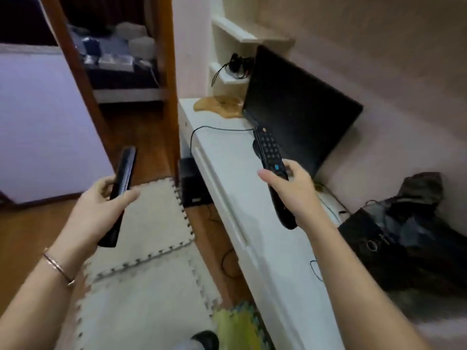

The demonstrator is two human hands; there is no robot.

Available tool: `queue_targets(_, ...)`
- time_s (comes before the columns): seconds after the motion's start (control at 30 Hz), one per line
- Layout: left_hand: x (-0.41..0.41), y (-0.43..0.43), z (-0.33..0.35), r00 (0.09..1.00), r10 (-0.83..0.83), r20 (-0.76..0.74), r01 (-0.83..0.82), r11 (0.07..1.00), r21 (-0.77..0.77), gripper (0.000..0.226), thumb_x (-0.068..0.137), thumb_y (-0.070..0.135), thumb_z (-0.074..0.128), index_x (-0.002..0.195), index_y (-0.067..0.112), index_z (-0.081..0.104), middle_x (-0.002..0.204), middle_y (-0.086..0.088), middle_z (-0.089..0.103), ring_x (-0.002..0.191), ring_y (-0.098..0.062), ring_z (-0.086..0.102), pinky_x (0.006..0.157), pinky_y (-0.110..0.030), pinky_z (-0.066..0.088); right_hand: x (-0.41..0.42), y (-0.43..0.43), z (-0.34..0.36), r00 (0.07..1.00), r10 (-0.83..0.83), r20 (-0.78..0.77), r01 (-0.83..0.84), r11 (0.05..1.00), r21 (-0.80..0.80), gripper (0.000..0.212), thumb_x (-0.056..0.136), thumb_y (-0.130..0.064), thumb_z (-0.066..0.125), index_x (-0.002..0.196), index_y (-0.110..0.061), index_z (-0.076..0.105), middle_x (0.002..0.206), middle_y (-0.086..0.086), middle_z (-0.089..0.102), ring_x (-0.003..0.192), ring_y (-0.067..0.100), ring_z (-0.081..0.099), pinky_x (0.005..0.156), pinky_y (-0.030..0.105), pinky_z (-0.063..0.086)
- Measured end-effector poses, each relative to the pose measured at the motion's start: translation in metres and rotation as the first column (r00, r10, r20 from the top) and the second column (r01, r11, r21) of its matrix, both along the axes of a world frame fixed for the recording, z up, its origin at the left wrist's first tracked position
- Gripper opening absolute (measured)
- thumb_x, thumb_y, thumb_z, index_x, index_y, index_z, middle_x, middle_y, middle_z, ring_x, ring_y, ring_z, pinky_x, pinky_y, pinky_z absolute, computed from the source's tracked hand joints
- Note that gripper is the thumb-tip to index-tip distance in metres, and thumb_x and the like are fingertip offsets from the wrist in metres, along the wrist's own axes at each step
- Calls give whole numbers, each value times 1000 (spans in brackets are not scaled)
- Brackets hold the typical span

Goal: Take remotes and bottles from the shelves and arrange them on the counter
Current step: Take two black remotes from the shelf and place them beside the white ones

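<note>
My right hand [293, 190] grips a long black remote [269, 150] with rows of buttons, held above the white counter [227, 173] just in front of the dark screen. My left hand [101, 205] holds a second black remote [123, 173], edge-on to me, out over the floor to the left of the counter. The white wall shelves [232, 31] stand at the far end of the counter; a tangle of black cable lies on the lower one. No bottle is in view.
A black flat screen [298, 109] leans on the counter against the wall. A dark bag [409, 238] lies on the counter at right. A thin black cable [214, 128] crosses the counter. A wooden board [219, 106] lies at the far end. Foam floor mats [151, 248] lie below.
</note>
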State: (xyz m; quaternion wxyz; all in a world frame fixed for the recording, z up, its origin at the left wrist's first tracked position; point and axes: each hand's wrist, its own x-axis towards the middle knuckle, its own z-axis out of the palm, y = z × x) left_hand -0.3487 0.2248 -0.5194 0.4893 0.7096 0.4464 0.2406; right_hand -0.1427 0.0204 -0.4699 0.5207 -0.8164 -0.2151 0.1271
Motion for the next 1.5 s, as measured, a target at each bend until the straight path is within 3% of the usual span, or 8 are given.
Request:
queue_targets(0.17, -135, -74, -73, 933, 292, -209, -318, 943, -102, 43, 84, 28, 64, 123, 15, 51, 96, -3, 59, 73, -20, 54, 61, -31, 40, -79, -24, -120, 949, 171, -266, -231, 950, -212, 30, 78, -31, 70, 102, -21, 57, 89, -8, 61, 82, 14, 59, 61, 21, 44)
queue_targets(0.27, -204, -118, -105, 848, 392, -358, -467, 871, -153, 47, 85, 28, 63, 127, 12, 48, 105, -8, 58, 80, -26, 56, 60, -32, 40, -126, -36, -163, 897, 234, -376, -354, 889, -291, 28, 79, -29, 71, 101, -22, 55, 98, 1, 64, 87, 19, 60, 63, 26, 45)
queue_targets(0.4, -272, -173, -136, 745, 473, -470, -622, 747, -235, 51, 85, 27, 64, 129, 9, 46, 110, -8, 57, 88, -27, 56, 71, -34, 41, -175, -51, -204, 836, 311, -452, -508, 749, -425, 30, 78, -32, 71, 100, -26, 52, 97, -1, 62, 92, 21, 61, 81, 35, 49)
queue_targets(0.6, -337, -212, -154, 626, 572, -530, -764, 586, -271, 54, 85, 27, 64, 131, 7, 44, 127, -13, 57, 93, -22, 52, 75, -31, 38, -227, -34, -225, 778, 409, -477, -626, 577, -525, 35, 79, -28, 71, 109, -14, 58, 84, -1, 63, 82, 24, 61, 69, 32, 44)
queue_targets(0.83, -421, -171, -179, 532, 685, -499, -845, 466, -261, 51, 85, 26, 64, 129, 8, 46, 117, -7, 57, 93, -19, 50, 78, -29, 36, -315, 85, -241, 675, 587, -446, -727, 426, -539, 47, 80, -31, 68, 120, -10, 53, 97, 5, 59, 83, 24, 57, 58, 29, 39)
queue_targets(1.13, -617, -92, -199, 360, 752, -553, -930, 242, -275, 50, 83, 27, 66, 125, 6, 49, 104, -7, 59, 87, -25, 55, 73, -33, 40, -504, 247, -250, 572, 685, -452, -794, 322, -516, 46, 81, -33, 67, 119, -10, 55, 96, 7, 60, 84, 26, 58, 60, 29, 40)
queue_targets(1.23, -659, -55, -202, 318, 766, -559, -942, 190, -276, 50, 82, 28, 67, 124, 8, 50, 112, -9, 61, 90, -23, 53, 76, -33, 39, -549, 289, -245, 518, 740, -430, -816, 276, -507, 42, 81, -32, 66, 116, -11, 56, 94, 6, 61, 85, 26, 59, 64, 31, 42)
queue_targets(1.5, -690, 52, -224, 338, 788, -514, -927, 184, -326, 49, 84, 30, 64, 126, 9, 48, 90, 0, 56, 69, -12, 50, 55, -26, 36, -592, 393, -261, 502, 759, -415, -788, 203, -582, 23, 81, -28, 67, 96, -13, 57, 87, 10, 61, 78, 27, 56, 65, 31, 39)
